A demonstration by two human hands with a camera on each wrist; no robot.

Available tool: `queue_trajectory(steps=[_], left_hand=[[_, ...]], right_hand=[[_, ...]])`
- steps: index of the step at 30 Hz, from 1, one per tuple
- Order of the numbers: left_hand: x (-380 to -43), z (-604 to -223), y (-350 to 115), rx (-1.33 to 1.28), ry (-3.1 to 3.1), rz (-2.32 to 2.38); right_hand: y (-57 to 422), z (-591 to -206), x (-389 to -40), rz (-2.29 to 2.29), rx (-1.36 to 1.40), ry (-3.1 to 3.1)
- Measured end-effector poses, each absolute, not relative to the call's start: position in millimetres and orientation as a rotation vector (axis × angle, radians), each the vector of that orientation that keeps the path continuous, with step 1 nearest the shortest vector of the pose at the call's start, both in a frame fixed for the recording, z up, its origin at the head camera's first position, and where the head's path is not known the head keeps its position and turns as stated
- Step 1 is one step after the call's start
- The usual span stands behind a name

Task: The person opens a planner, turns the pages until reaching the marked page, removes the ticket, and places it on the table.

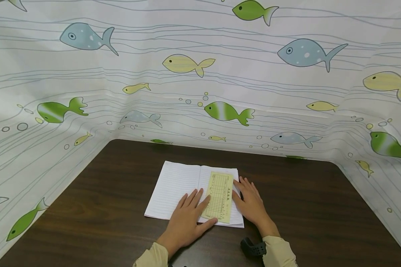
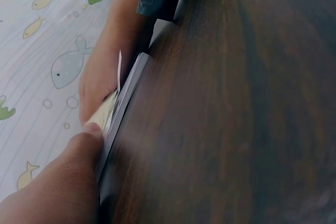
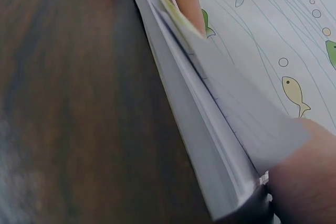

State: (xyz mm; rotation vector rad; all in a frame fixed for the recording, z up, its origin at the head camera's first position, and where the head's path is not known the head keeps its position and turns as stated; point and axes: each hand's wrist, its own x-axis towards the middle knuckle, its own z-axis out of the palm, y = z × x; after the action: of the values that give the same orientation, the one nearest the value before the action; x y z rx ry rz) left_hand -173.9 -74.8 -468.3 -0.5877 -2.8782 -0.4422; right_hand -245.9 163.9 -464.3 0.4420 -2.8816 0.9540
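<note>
An open lined notebook (image 1: pixel 173 185) lies on the dark table. On its right page is a narrow yellow printed slip (image 1: pixel 219 196), with a table of rows on it. My left hand (image 1: pixel 187 220) rests over the notebook's near middle with fingers extended, its fingertips at the slip's left edge and its thumb near the slip's bottom. At the right edge of the page lies my right hand (image 1: pixel 252 204), fingers fairly straight, thumb and index tips beside the slip. In the right wrist view, the top page (image 3: pixel 252 124) stands lifted off the pages below.
The brown wooden table (image 1: pixel 97 193) extends on both sides of the notebook. A white fish-patterned sheet (image 1: pixel 187 85) rises along the table's back and sides. A black strap (image 1: pixel 253 247) sits by the right wrist.
</note>
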Motion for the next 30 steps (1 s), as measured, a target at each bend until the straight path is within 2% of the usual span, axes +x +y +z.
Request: queue_trajectory(steps=[11,30], left_hand=[[-173.7,-467.3,-74.0,-0.581,-2.868,-0.446],[-173.5,-470.3,-73.3,-0.576,-2.873,-0.439]], right_hand=[[162.3,-459.4,-245.2,1.132,0.321,-2.875],[168.7,-459.8,-243.4,1.259,0.390,-2.792]])
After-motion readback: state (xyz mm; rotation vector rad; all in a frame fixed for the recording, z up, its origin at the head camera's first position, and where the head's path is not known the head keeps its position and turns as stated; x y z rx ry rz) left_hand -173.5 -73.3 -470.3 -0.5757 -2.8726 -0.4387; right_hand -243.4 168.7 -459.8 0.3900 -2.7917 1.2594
